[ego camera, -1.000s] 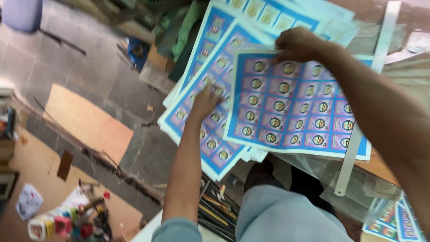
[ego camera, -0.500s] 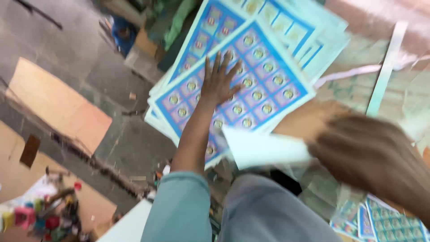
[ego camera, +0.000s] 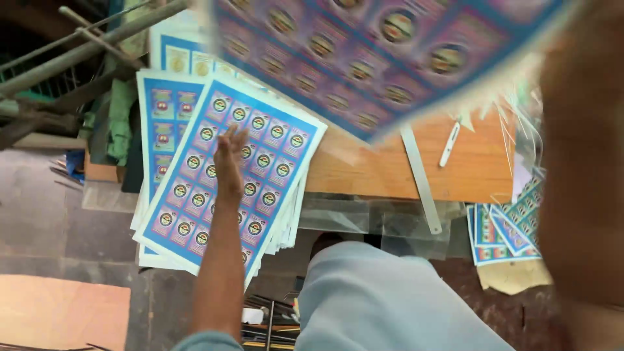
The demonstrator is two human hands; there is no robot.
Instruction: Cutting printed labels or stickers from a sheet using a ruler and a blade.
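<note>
Wooden table (ego camera: 481,162) — left hand (ego camera: 229,162) flat on printed sheets (ego camera: 260,156); right blurred.

Single head view looks steeply down, close over the wooden table (ego camera: 481,162)

Orange wood counter (ego camera: 481,162) ahead of me, grey stone floor (ego camera: 71,227) at left w/ plywood board (ego camera: 58,312); soft daylight.

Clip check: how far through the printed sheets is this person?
Done: one sheet is already off the pile, lifted by the right arm and blurred near the camera. In hand: the left hand lies flat on the stack on the table. Left: many sheet edges show below, so the pile seems far from finished.
</note>
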